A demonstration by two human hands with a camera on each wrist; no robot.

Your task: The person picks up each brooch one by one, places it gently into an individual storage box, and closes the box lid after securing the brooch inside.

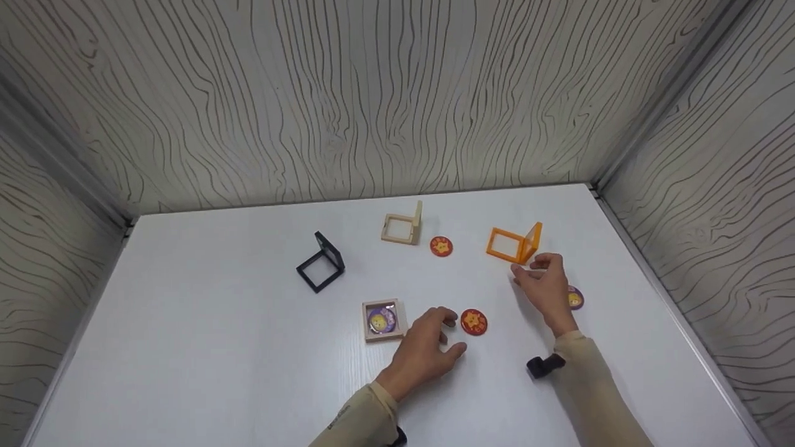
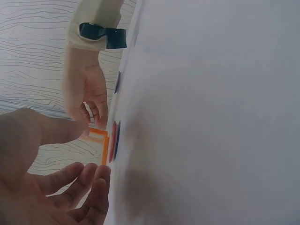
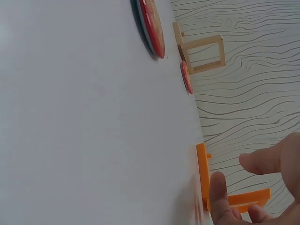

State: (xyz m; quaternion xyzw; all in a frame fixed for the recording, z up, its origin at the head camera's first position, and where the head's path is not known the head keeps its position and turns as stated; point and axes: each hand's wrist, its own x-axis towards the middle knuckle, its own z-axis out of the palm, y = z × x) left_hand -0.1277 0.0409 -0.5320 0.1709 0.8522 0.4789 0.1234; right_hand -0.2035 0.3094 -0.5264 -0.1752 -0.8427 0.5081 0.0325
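My left hand (image 1: 423, 349) hovers over the table with thumb and fingers apart and nothing between them. Just past its fingertips lies a red round badge (image 1: 474, 322) with a yellow star. Beside its knuckles sits a light wood square frame (image 1: 365, 323), closed, with a purple round badge (image 1: 381, 320) inside. Close in front of an orange hinged frame (image 1: 504, 246), which stands with its lid raised, my right hand (image 1: 545, 292) is held with thumb and fingers spread and empty. Partly hidden behind that hand is another purple badge (image 1: 577, 298).
Farther back stand a black hinged frame (image 1: 307, 279) and a pale wood hinged frame (image 1: 397, 240), both with lids raised. A second red badge (image 1: 441, 246) lies near the wood one. Patterned panels (image 1: 335, 105) wall in the white table (image 1: 205, 323) at back and sides.
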